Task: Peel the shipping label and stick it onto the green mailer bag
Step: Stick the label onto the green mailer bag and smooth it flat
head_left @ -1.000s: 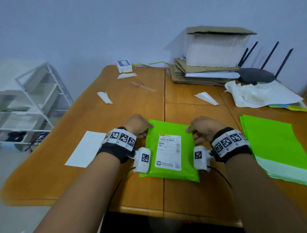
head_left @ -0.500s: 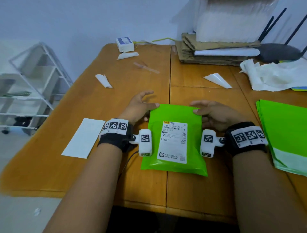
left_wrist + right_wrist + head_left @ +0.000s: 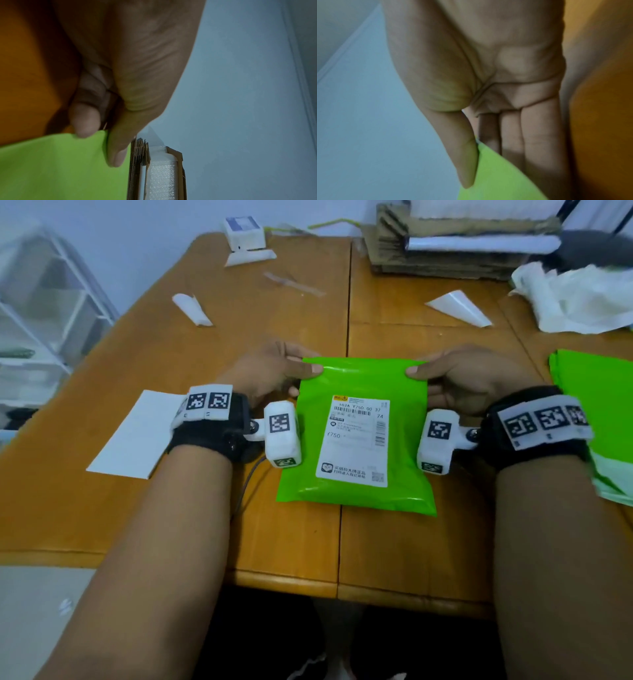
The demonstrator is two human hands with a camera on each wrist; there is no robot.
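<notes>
A green mailer bag [image 3: 359,378] lies on the wooden table [image 3: 274,313] in front of me, with a white shipping label [image 3: 354,440] stuck flat on its middle. My left hand [image 3: 274,368] pinches the bag's far left corner, thumb on top and fingers underneath. My right hand [image 3: 459,374] pinches the far right corner the same way. The left wrist view shows the thumb [image 3: 118,148] pressed on the green bag [image 3: 60,169]. The right wrist view shows the thumb [image 3: 464,155] on top of the bag [image 3: 496,175] and straight fingers [image 3: 537,142] beneath it.
A white backing sheet [image 3: 137,436] lies left of the bag. A stack of green mailers [image 3: 596,392] sits at the right edge. Curled paper scraps [image 3: 191,309] [image 3: 459,308], crumpled white paper [image 3: 579,299], flattened cardboard [image 3: 445,251] and a small white box [image 3: 245,232] lie farther back.
Both hands went from resting beside the bag to pinching its far corners, thumbs on top. The camera has tipped down and closer.
</notes>
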